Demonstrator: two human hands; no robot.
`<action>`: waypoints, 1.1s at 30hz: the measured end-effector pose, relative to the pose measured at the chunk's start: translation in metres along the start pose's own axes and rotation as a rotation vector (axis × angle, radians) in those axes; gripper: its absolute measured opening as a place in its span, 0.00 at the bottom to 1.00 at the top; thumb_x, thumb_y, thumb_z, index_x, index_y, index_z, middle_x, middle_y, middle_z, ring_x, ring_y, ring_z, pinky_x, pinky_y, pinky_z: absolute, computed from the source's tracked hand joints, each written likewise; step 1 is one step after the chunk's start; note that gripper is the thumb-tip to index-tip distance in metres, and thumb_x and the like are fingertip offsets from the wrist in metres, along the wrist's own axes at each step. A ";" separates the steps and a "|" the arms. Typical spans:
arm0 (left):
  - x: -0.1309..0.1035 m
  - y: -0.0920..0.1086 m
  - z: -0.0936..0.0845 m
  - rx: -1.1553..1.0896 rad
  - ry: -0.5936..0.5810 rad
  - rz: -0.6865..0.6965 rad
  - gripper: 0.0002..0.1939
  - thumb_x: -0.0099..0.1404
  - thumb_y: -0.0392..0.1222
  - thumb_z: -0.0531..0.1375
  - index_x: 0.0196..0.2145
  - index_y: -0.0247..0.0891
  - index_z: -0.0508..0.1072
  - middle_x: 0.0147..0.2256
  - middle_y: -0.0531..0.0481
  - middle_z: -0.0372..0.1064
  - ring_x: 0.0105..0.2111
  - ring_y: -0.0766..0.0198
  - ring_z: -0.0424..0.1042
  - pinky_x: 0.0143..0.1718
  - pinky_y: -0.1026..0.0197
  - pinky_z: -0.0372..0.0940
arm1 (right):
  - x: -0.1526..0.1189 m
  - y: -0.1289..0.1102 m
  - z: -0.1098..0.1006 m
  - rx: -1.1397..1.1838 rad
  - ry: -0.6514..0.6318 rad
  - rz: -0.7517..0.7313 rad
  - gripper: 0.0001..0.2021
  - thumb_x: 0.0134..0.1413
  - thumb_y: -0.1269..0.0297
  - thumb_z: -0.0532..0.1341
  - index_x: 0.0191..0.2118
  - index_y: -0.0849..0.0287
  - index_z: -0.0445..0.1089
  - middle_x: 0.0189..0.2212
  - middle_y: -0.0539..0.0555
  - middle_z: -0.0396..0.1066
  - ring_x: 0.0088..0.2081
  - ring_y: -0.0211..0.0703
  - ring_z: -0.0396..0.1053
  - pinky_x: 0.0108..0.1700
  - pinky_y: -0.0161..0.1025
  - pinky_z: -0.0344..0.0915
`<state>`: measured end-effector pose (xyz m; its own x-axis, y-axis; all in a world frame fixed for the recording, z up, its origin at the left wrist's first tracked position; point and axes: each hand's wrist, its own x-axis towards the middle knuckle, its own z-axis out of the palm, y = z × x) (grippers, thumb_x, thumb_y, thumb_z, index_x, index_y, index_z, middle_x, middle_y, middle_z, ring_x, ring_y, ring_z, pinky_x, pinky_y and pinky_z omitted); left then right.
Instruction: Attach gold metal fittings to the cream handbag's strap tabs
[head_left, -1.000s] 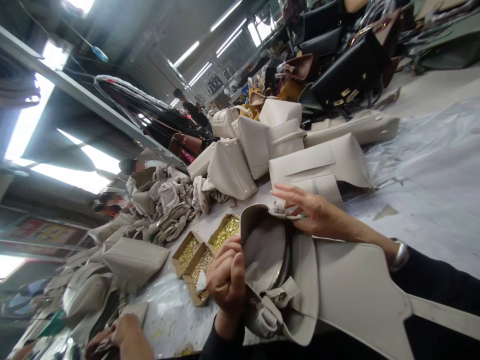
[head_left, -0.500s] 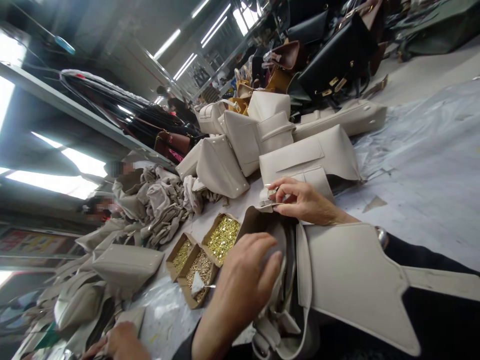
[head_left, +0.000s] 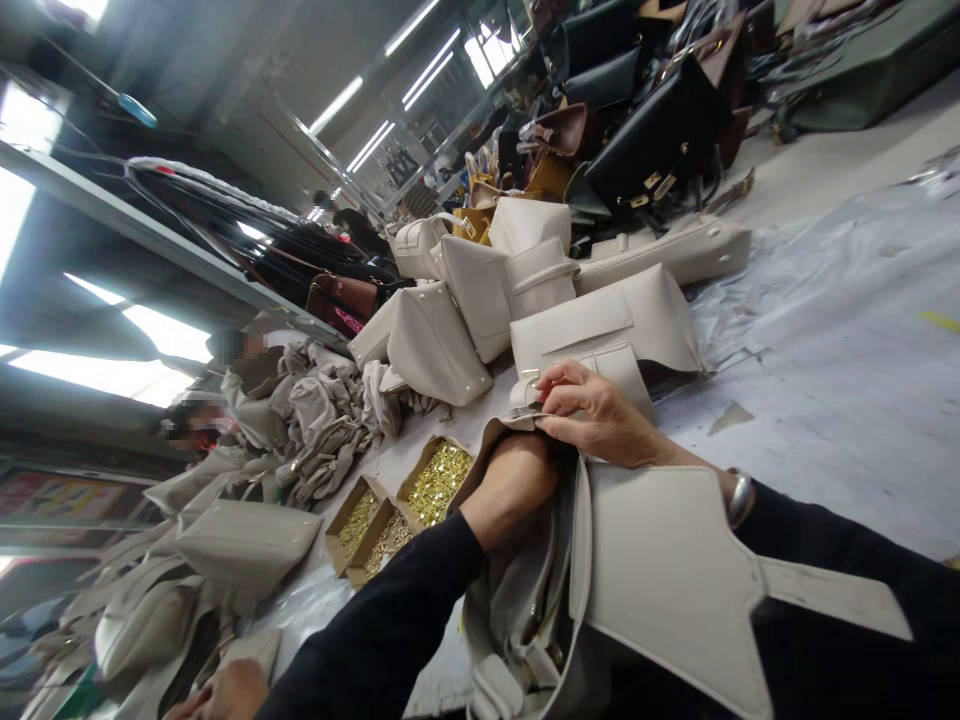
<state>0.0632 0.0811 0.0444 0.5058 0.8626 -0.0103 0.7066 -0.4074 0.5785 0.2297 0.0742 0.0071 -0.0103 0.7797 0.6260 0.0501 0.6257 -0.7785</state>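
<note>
A cream handbag (head_left: 675,560) lies on my lap with its flap thrown back to the right. Inside its open mouth is my left hand (head_left: 517,480); the bag's wall and lining hide the fingers. My right hand (head_left: 596,415), with a silver bracelet at the wrist, is closed on the far rim of the bag. Its fingers pinch the edge close to a short strap with a small metal fitting (head_left: 526,385). To the left of the bag stand cardboard trays holding gold-coloured metal pieces (head_left: 439,482) and smaller copper-toned pieces (head_left: 386,543).
Finished-looking cream bags (head_left: 600,320) stand behind my right hand. A heap of crumpled cream bag parts (head_left: 315,410) lies at left. Another person's hand (head_left: 236,690) is at lower left. Black bags (head_left: 660,140) are piled at the back, and plastic sheeting (head_left: 825,250) covers the right of the table.
My left hand has gone from above the bag's opening down into it. The right hand stays at the rim. The view has shifted slightly.
</note>
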 end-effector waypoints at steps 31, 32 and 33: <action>-0.062 -0.030 -0.049 -0.561 0.186 0.175 0.06 0.70 0.35 0.64 0.42 0.39 0.82 0.54 0.45 0.77 0.53 0.55 0.77 0.59 0.53 0.70 | -0.009 0.000 -0.007 -0.169 -0.214 0.271 0.16 0.55 0.41 0.67 0.28 0.46 0.81 0.38 0.59 0.80 0.40 0.62 0.79 0.40 0.51 0.78; -0.061 -0.033 -0.045 -0.561 0.215 0.180 0.06 0.69 0.35 0.65 0.42 0.39 0.82 0.53 0.46 0.78 0.53 0.56 0.77 0.59 0.54 0.69 | -0.008 0.001 -0.008 -0.195 -0.230 0.263 0.14 0.55 0.42 0.67 0.29 0.44 0.81 0.38 0.59 0.81 0.40 0.63 0.79 0.39 0.53 0.78; -0.060 -0.036 -0.042 -0.560 0.247 0.187 0.06 0.69 0.35 0.65 0.42 0.39 0.82 0.52 0.46 0.79 0.52 0.56 0.77 0.59 0.54 0.69 | -0.007 0.001 -0.008 -0.220 -0.265 0.240 0.12 0.55 0.43 0.67 0.30 0.41 0.81 0.38 0.59 0.81 0.40 0.64 0.80 0.39 0.54 0.78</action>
<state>-0.0133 0.0568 0.0584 0.4193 0.8629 0.2821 0.2180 -0.3974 0.8914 0.2382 0.0694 0.0019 -0.2275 0.8998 0.3722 0.2944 0.4279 -0.8545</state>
